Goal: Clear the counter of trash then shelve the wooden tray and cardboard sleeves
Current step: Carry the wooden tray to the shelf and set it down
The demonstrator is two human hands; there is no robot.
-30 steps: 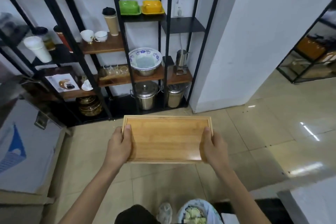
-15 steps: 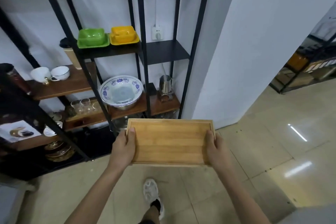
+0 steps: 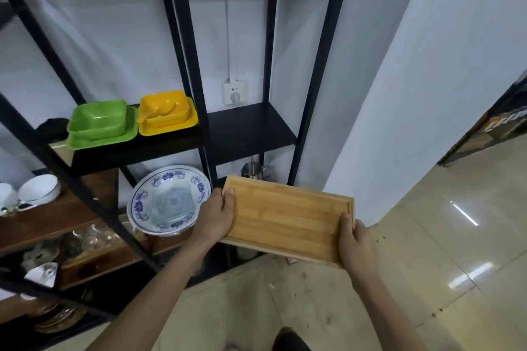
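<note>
I hold a rectangular wooden tray (image 3: 288,218) in front of me with both hands, tilted down to the right. My left hand (image 3: 218,215) grips its left short edge, thumb on top. My right hand (image 3: 355,239) grips its right short edge. The tray hovers just below a bare black shelf (image 3: 251,129) of the black metal rack (image 3: 182,37), at the rack's right bay. No cardboard sleeves are in view.
On the rack sit green dishes (image 3: 99,122), yellow dishes (image 3: 166,111), a blue-patterned bowl (image 3: 169,199), white cups (image 3: 37,188) and a steel pitcher (image 3: 252,169). A white wall (image 3: 413,80) stands right of the rack, with shiny floor tiles (image 3: 442,251) beyond.
I have come closer to the rack and my view has risen. The tray has lifted toward the black shelf and tilted, its right end now lower.
</note>
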